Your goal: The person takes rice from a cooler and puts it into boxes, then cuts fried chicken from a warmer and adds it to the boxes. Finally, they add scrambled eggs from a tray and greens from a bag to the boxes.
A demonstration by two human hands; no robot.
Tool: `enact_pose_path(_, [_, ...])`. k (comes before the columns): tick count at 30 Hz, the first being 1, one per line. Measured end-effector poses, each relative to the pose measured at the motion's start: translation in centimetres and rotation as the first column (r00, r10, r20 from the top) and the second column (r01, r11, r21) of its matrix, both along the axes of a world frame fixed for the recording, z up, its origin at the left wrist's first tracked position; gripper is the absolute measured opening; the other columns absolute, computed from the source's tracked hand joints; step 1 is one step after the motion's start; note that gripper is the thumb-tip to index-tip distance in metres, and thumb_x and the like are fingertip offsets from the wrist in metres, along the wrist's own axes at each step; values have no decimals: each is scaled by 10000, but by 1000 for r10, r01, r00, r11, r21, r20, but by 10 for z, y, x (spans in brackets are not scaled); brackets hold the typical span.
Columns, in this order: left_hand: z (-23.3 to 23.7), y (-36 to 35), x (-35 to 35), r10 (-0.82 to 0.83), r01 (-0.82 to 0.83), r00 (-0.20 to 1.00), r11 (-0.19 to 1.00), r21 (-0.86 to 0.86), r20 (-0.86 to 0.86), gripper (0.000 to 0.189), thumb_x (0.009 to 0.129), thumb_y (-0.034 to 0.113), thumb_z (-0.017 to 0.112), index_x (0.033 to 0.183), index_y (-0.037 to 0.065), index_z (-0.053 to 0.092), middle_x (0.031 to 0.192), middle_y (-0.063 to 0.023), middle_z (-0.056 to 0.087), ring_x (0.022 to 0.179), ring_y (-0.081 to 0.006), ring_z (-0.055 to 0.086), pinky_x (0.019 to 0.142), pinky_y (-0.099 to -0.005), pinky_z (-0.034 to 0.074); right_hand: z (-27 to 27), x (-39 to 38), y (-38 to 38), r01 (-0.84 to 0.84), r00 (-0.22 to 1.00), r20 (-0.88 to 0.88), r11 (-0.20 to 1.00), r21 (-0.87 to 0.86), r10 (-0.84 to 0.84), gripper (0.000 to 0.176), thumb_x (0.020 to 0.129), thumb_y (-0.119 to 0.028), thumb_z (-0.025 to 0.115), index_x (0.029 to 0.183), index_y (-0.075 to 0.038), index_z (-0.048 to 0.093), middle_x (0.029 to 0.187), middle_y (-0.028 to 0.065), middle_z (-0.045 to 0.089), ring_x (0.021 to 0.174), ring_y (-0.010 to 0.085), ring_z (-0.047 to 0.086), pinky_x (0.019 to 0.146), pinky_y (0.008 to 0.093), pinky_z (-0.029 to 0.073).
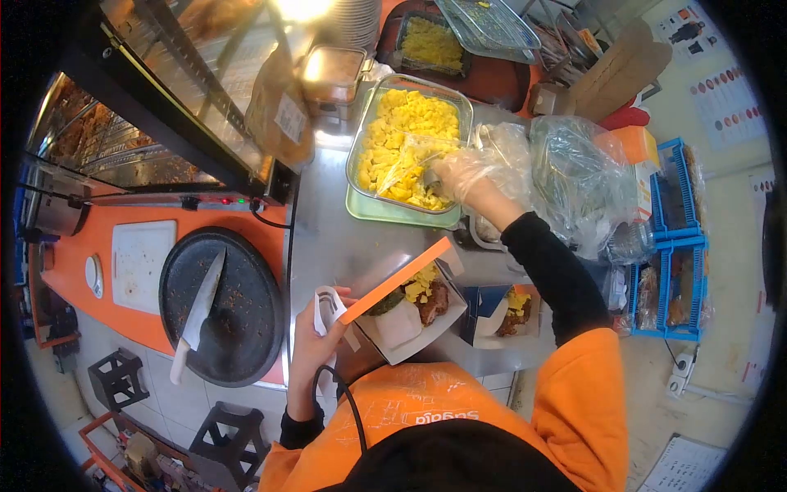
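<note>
My right hand (466,175), in a clear plastic glove, reaches over the right side of a glass dish (354,156) full of yellow scrambled egg (414,123). Its fingers are closed; a greyish piece shows at the fingertips, too small to name. Low on the left, my left hand (316,340) grips a curled white paper slip (329,305) beside the raised orange-edged lid of a takeaway box (393,348). Inside that box are egg, browned meat, something dark green and a white portion. A second takeaway box (492,324) with egg and meat stands just to the right.
A knife (201,303) lies on a round black chopping board (246,344) at left, near a white cutting board (143,262). Plastic bags (574,180) crowd the counter's right side. Blue baskets (680,279) stand farther right. A glass-fronted cabinet (164,98) is at upper left.
</note>
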State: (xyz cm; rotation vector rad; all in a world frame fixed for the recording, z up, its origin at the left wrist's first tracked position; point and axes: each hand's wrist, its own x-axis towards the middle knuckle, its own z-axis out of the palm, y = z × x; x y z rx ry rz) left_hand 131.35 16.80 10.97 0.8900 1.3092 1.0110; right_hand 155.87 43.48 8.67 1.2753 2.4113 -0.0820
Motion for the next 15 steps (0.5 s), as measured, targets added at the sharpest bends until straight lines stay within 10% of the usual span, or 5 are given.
enact_pose_path(3, [-2,-4,-2,-16,17,1000,999,41,-10,351,801,117,613,1127,10,545,974,-69,643,783,-72,564,657,-197,435,2,7,5,130,991,12,991,21,-130,404,721,-359,696,1091,-218,615,934,144,663,901,317,630,780,423,482])
enact_pose_path(6, [5,-4,-5,-46,48,999,996,71,-26,368,788,104,619,1132,2,536,1032,-69,622,797,-80,565,678,-202,437,6,38,9,169,901,-396,984,-62,-179,422,758,-422,666,1129,-230,604,1033,168,641,977,308,607,845,401,453])
enact_pose_path(9, [7,-3,-24,-121,122,992,992,33,-36,476,782,75,588,1236,12,459,1022,-65,580,739,-73,543,554,-188,432,64,67,-25,326,826,-433,933,-156,-361,566,783,-482,627,1194,-99,559,1152,194,588,1069,310,558,928,402,404])
enact_pose_path(12, [22,5,-28,92,-93,996,995,35,17,616,755,180,587,1314,25,379,913,-48,539,713,-101,506,612,-235,439,146,95,-110,514,711,-427,827,-226,-559,662,775,-502,630,1219,-21,527,1161,198,584,1087,327,544,939,395,399])
enact_pose_path(15, [29,0,-36,290,-375,833,922,95,471,737,720,211,573,1376,38,285,904,-72,502,753,-138,491,683,-283,432,170,143,-199,622,710,-298,766,-159,-638,696,751,-517,649,1242,-39,521,1178,201,576,1092,327,548,930,365,417])
